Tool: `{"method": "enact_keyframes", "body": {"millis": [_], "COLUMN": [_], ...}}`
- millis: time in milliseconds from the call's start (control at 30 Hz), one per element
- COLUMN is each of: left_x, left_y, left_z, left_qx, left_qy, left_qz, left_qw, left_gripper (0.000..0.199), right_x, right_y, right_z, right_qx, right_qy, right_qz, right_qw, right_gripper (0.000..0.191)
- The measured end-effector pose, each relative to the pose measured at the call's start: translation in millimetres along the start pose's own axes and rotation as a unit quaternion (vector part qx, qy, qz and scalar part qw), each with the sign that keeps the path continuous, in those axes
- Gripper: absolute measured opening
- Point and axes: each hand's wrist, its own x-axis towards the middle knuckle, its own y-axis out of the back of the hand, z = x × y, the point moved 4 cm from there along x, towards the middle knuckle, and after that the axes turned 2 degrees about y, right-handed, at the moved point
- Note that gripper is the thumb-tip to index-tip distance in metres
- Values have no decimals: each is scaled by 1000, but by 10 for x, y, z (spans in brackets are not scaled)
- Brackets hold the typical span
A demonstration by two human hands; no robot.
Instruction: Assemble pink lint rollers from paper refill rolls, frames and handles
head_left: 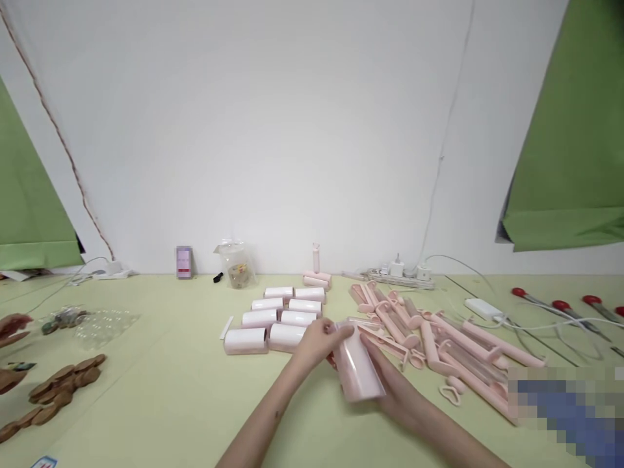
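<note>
Near the middle of the table, a pink and white roll point(359, 367) with a glossy clear surface is held tilted between both hands. My left hand point(324, 339) is closed on its upper left edge, thumb over the top. Along the roll's right side is my right hand point(383, 370), its fingers mostly hidden behind the roll. Several white rolls point(246, 340) lie in two columns just left of and beyond my hands. To the right lies a pile of pink plastic handles and frames point(431, 348).
A person's hand point(13, 328) is at the left edge, near brown oval pieces point(63, 383) and bubble wrap point(104, 325). A phone point(184, 262), a plastic bag point(238, 265) and a power strip point(400, 279) stand along the wall. Red-handled tools point(561, 305) lie at right.
</note>
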Motion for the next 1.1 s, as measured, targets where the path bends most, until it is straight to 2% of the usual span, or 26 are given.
{"method": "enact_keyframes", "body": {"millis": [67, 167, 267, 367, 500, 633, 733, 833, 867, 933, 1033, 1100], "left_x": [205, 418, 496, 418, 140, -121, -239, -325, -355, -423, -510, -531], "left_y": [-89, -149, -86, 65, 173, 32, -128, -190, -174, -127, -124, -143], "left_z": [167, 307, 350, 347, 174, -253, -537, -629, -600, -471, -282, -243], "left_qx": [33, 72, 76, 41, -41, -163, -125, -47, -33, -34, -93, -134], "left_qy": [-4, -9, -17, -40, -71, -97, -90, -67, -77, -139, -224, -221], "left_qz": [1, 1, 19, 61, 93, 55, 8, -14, -3, 21, -24, -43], "left_qw": [999, 997, 997, 997, 992, 980, 988, 997, 996, 989, 970, 965], "left_gripper": [37, 37, 39, 41, 50, 55, 45, 49, 52, 51, 42, 37], "right_x": [23, 41, 40, 36, 6, -83, -155, -212, -230, -257, -276, -278], "right_y": [28, 160, 308, 405, 518, 574, 445, 187, 97, -61, -204, -231], "right_z": [20, 3, 13, -2, -228, -530, -593, -463, -393, -240, -35, 37], "right_qx": [103, 126, 126, 211, 263, 274, 275, 285, 291, 300, 271, 239], "right_qy": [-28, -6, 7, 4, 35, 82, 87, 46, 27, -5, -50, -62], "right_qz": [-9, 24, 67, 100, 126, 137, 122, 88, 80, 73, 98, 134], "right_qw": [994, 992, 990, 972, 956, 948, 950, 953, 953, 951, 956, 960], "right_gripper": [54, 54, 45, 29, 18, 25, 28, 29, 30, 31, 29, 29]}}
